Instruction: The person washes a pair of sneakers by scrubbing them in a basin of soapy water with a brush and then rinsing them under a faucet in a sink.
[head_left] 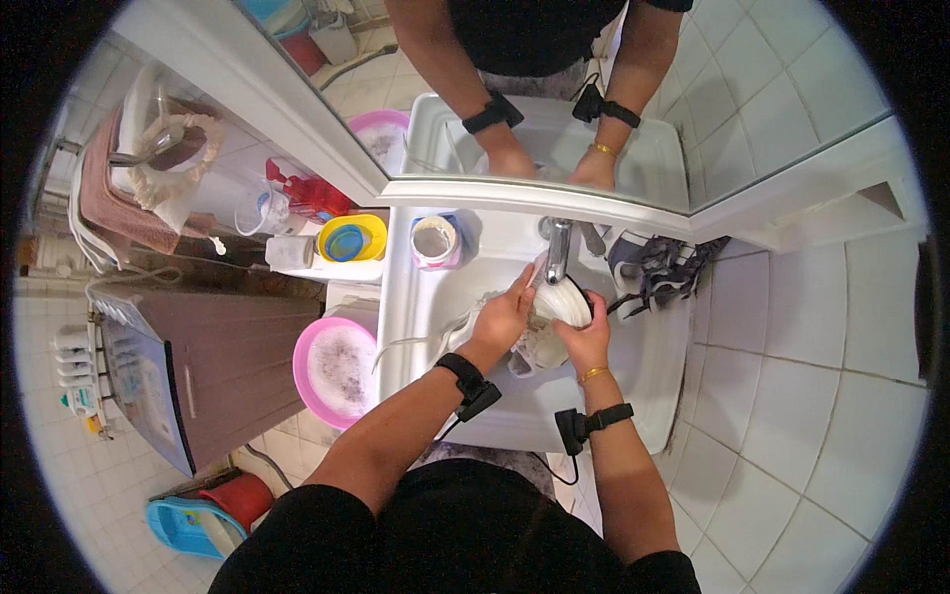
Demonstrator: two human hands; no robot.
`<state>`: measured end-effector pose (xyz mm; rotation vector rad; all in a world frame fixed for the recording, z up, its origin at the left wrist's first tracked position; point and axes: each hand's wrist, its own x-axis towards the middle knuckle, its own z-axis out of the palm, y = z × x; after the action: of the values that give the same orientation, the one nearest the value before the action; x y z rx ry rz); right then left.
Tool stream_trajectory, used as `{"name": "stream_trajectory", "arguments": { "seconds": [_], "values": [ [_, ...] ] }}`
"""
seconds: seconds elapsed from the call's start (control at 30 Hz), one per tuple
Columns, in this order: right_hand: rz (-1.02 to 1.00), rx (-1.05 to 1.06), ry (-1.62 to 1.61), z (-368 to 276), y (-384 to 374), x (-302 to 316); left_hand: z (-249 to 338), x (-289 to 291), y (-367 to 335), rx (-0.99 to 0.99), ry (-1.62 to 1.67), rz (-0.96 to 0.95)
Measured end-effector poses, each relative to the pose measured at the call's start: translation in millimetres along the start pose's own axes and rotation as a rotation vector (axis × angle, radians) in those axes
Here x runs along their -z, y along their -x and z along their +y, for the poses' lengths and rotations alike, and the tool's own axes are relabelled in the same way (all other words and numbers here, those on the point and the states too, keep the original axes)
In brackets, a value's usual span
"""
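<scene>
Black shirt [455, 535]; right fingers [598, 311] around shoe [557, 304] in sink [643, 371]; left fingers [519, 297] unclear; foamy basin [300, 371]

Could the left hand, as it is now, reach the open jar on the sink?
Probably yes: the open jar looks near the left hand, and nothing visible stands between them.
</scene>
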<state>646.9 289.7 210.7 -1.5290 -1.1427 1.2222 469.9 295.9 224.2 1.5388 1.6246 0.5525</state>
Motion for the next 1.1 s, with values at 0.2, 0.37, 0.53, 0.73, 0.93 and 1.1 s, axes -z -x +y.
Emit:
{"name": "stream_trajectory", "arguments": {
  "seconds": [0.2,0.37,0.53,0.73,0.93,1.1],
  "values": [
    [-0.132,0.052,0.131,-32.4,2.8,7.6,29.2,7.2,23.7,0.038,0.122,0.0],
    [-0.119,-0.003,0.546,-49.1,-7.4,-1.2,21.8,-6.1,32.8,0.043,0.232,0.075],
    [-0.121,0.055,0.319,-22.2,-5.9,8.1,-50.6,-32.0,25.1,0.002,0.109,-0.071],
    [-0.27,-0.098,0.582,-74.0,-3.9,16.1,9.2,-8.9,53.6,0.007,0.126,0.025],
    [-0.158,0.192,0.245,-38.0,15.1,30.7,5.4,-8.8,52.9,0.185,0.657,-0.029],
    [-0.056,0.182,0.223,-16.5,26.6,44.8,-1.6,-31.1,48.9,0.041,0.864,-0.14]
  ]
}}
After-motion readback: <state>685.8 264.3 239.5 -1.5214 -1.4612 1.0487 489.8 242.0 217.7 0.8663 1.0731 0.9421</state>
